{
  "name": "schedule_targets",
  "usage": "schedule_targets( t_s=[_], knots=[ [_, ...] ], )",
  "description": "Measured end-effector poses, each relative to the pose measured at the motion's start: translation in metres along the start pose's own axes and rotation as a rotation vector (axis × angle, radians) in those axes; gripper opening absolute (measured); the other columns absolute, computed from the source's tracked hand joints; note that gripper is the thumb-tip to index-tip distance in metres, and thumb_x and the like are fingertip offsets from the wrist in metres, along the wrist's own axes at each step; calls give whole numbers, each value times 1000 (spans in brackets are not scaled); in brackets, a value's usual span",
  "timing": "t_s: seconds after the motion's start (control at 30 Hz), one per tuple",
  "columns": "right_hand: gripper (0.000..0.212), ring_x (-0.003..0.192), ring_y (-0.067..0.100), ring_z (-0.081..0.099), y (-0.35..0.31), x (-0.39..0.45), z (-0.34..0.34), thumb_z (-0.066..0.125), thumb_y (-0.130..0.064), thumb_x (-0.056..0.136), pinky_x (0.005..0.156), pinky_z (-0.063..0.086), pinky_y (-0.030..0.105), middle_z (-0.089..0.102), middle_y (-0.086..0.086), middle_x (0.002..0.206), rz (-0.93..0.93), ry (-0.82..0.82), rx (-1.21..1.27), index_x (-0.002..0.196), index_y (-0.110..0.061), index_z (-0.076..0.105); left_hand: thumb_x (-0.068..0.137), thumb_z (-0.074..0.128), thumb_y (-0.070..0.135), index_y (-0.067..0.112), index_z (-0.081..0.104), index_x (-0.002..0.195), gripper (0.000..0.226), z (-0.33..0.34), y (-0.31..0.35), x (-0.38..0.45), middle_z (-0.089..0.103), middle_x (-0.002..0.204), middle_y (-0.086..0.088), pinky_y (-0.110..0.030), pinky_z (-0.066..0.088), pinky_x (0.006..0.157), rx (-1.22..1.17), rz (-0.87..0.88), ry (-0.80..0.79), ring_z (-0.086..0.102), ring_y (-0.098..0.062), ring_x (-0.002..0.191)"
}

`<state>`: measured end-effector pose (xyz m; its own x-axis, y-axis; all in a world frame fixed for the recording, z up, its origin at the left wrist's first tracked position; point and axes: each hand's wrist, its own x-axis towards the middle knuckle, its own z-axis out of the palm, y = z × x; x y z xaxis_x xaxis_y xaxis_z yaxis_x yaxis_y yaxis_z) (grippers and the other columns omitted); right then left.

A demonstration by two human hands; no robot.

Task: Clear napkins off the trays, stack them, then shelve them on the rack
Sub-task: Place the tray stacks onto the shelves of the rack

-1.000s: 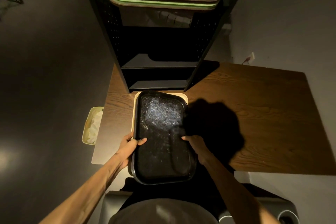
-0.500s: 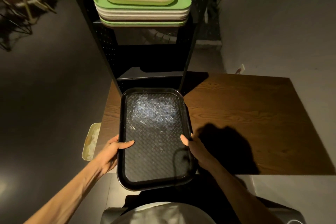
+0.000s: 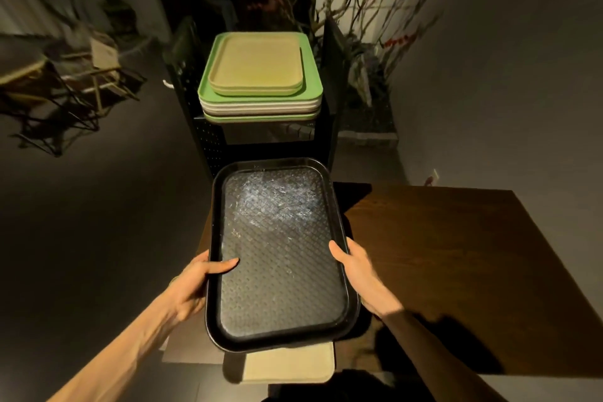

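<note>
The left hand (image 3: 192, 284) grips the left long edge of a black tray (image 3: 280, 254), thumb curled over the rim onto its textured floor, fingers hidden beneath. The right hand (image 3: 357, 271) grips the opposite long edge the same way, thumb on the rim. Between them the black tray is held in the air, roughly level, its far end pointing toward a black rack (image 3: 329, 114).

A second ago this tray sat low over the counter (image 3: 456, 271) with a beige tray showing just under it. Now it has been raised and carried forward, and a beige tray (image 3: 290, 365) shows below its near end; whether that one is lifted along with it or lying on the counter cannot be told.

No napkins lie on the black tray, only a pale scuffed patch. On the rack's top shelf, well beyond the held tray, rests a stack of trays (image 3: 261, 75), green and pale, with a tan one uppermost.

This looks like the shelving step: clearing and stacking seem finished, and the tray probably needs lifting higher to reach that stack.
</note>
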<state>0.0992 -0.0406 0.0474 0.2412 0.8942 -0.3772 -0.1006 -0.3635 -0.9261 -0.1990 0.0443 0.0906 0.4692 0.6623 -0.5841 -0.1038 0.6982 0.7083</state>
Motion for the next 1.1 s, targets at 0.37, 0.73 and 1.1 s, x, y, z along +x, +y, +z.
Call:
schedule_targets(
  t_s=[0.37,0.73,1.1],
  knots=[
    [36,107,20,69,-62,32,12,54,-38,99,100,52,46,72,-3,117,67,27,10,128,-18,63,84,66,22,-1,67,116,39,22,42,22,69,115,-23,-46,50,92,-58,-68,108,67,-37,100],
    [27,99,26,71,-43,69,20,59,-33,97,87,56,40,75,10,107,167,90,147,106,-10,69,82,67,14,-2,65,121,43,7,41,49,63,126,-25,-46,53,92,-180,-137,114,61,-40,115],
    [34,94,28,73,-43,91,20,67,-34,91,83,57,37,76,14,100,236,135,204,98,-1,73,79,69,-3,6,54,126,49,-6,18,59,69,115,-25,-60,58,67,-75,-157,114,68,-47,98]
  ],
)
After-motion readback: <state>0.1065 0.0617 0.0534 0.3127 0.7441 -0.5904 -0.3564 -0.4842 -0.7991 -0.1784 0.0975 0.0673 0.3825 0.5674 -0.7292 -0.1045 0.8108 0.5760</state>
